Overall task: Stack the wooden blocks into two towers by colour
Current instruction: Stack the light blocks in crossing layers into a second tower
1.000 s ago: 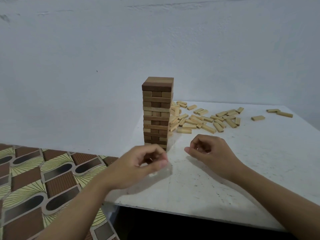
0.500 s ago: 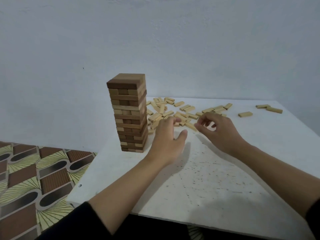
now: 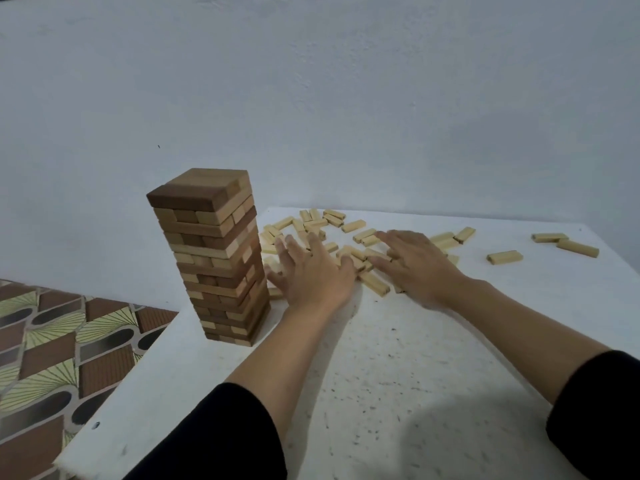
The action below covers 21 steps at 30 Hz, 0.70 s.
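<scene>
On speckled white table [image 3: 398, 375], layered brown-and-tan tower [image 3: 214, 258], pale rectangular blocks [image 3: 346, 226], left hand [image 3: 311, 271], right hand [image 3: 415, 265], fingers spread, seemingly empty.

No writing, label, brand, number or sign can be read anywhere in view.
</scene>
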Each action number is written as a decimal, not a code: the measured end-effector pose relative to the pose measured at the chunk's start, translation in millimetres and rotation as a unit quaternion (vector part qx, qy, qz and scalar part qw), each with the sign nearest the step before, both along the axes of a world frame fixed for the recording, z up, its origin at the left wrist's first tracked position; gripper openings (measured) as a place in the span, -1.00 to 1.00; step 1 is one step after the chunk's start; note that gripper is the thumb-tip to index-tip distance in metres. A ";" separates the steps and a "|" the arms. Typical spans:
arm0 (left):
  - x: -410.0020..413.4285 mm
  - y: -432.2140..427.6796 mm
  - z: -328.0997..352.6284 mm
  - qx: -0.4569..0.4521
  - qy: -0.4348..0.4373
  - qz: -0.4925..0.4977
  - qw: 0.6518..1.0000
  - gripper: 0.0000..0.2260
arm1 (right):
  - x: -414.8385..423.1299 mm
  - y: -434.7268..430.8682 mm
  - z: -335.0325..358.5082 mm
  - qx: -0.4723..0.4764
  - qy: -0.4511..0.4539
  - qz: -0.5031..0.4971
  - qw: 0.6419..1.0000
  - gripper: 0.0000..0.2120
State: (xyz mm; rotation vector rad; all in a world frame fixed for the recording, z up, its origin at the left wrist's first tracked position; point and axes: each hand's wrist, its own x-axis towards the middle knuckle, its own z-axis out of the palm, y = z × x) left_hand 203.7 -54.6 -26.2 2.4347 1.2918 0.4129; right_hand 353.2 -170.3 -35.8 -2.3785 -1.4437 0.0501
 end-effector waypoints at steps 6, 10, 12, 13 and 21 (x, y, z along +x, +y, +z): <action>10.0 11.0 -9.2 -0.012 0.023 0.003 1.000 -0.42 | 8.3 4.4 -9.8 -0.028 -0.042 0.003 0.999 -0.37; 16.6 7.8 -7.5 -0.010 0.017 -0.045 0.999 -0.46 | 10.7 -1.8 -8.9 0.016 -0.004 0.002 1.000 -0.42; 16.1 2.9 -4.7 -0.003 0.018 -0.066 0.998 -0.48 | 11.7 -3.9 -5.6 0.060 0.002 -0.019 0.998 -0.56; 14.6 1.8 -3.4 0.000 0.016 -0.070 0.997 -0.48 | 11.6 -3.9 -3.1 0.081 0.002 -0.025 0.996 -0.60; -0.9 5.7 -6.1 -0.045 0.048 -0.028 0.997 -0.33 | 13.5 12.8 0.6 0.054 0.023 0.015 0.998 -0.45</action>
